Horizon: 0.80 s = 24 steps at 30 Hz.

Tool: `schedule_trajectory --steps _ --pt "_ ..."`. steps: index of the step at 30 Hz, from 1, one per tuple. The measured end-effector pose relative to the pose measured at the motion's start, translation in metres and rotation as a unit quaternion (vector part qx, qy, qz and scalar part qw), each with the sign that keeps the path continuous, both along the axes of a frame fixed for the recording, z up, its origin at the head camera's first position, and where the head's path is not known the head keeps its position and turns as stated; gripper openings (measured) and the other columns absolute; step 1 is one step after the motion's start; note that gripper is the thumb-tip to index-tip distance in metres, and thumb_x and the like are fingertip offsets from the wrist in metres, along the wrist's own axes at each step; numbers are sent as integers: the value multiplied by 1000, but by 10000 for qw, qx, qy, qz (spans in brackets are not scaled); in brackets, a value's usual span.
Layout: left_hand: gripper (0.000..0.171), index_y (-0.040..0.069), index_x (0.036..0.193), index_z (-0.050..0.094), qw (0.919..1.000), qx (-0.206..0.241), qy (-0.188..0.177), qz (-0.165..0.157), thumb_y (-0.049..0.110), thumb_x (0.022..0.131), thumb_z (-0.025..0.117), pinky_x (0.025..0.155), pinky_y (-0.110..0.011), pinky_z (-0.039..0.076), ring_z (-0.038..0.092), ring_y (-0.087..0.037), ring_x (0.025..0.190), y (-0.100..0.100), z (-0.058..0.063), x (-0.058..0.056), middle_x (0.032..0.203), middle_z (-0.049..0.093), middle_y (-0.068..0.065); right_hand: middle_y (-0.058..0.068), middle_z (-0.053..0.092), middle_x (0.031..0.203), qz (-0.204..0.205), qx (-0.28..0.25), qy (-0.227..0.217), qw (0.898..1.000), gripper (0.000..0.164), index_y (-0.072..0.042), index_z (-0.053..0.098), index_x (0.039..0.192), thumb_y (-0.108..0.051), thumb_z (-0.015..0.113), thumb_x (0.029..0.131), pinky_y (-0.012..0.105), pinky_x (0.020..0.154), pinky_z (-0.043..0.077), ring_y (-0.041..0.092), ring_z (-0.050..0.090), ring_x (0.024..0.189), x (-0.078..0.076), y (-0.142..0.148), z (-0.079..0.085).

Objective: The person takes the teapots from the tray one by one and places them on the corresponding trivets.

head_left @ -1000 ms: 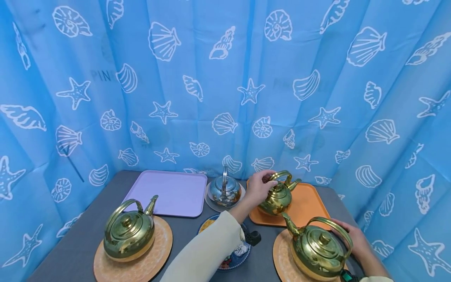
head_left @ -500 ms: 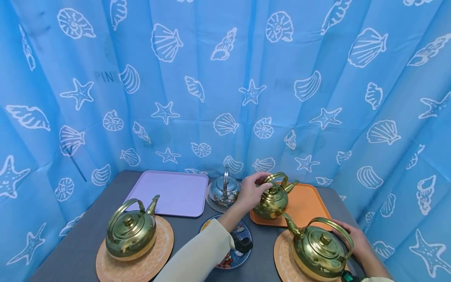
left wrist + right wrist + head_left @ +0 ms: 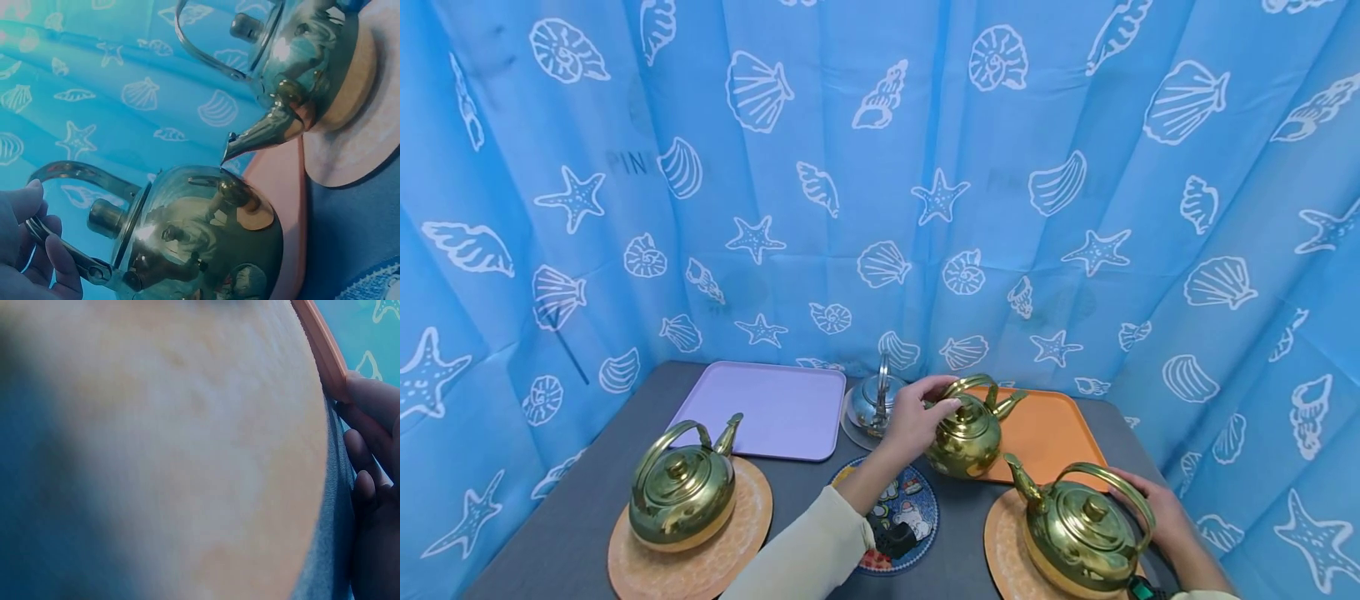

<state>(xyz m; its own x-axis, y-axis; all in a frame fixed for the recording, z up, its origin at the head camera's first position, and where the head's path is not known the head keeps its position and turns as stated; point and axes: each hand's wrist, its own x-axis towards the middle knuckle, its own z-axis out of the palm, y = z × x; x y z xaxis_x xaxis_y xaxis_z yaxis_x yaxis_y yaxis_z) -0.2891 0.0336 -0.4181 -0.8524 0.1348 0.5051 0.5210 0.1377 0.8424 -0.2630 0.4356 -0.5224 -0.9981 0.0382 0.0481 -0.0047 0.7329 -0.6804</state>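
Note:
My left hand (image 3: 913, 421) grips the arched handle of a brass-coloured kettle (image 3: 966, 442), whose spout points right. This kettle overlaps the left part of an orange tray (image 3: 1052, 437). In the left wrist view, the fingers (image 3: 59, 259) curl round the kettle's handle (image 3: 75, 256). My right hand (image 3: 1161, 512) is partly hidden behind a second brass kettle (image 3: 1075, 542) on a tan round mat (image 3: 1003, 542). In the right wrist view, its fingers (image 3: 372, 403) pinch the orange tray's rim (image 3: 328, 353) at a corner.
A third brass kettle (image 3: 677, 500) stands on another tan mat (image 3: 752, 508) at left. A lilac tray (image 3: 763, 404) lies behind it. A silver kettle (image 3: 863, 404) stands near the left hand. Beneath the left forearm is a patterned blue round mat (image 3: 917, 492).
The left hand has moved left and slightly toward me with its kettle, uncovering more of the orange tray. The right hand and the tray have stayed nearly still.

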Motion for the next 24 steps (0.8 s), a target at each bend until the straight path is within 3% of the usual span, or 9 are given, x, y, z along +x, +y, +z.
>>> schedule_trajectory --steps 16,24 --pt "31 9 121 68 9995 171 -262 -40 11 90 70 74 -27 51 59 -17 93 -34 -7 28 105 69 -4 35 48 133 -73 267 -74 9996 64 10 47 137 -39 57 98 58 98 38 55 41 122 0 -4 5" --pt "30 -4 120 65 9993 152 -317 -111 0 91 66 76 -27 52 61 -27 95 -54 15 62 108 67 -17 35 48 133 -88 283 -195 9994 67 11 44 139 -42 55 99 58 98 38 54 41 123 -2 -2 4"
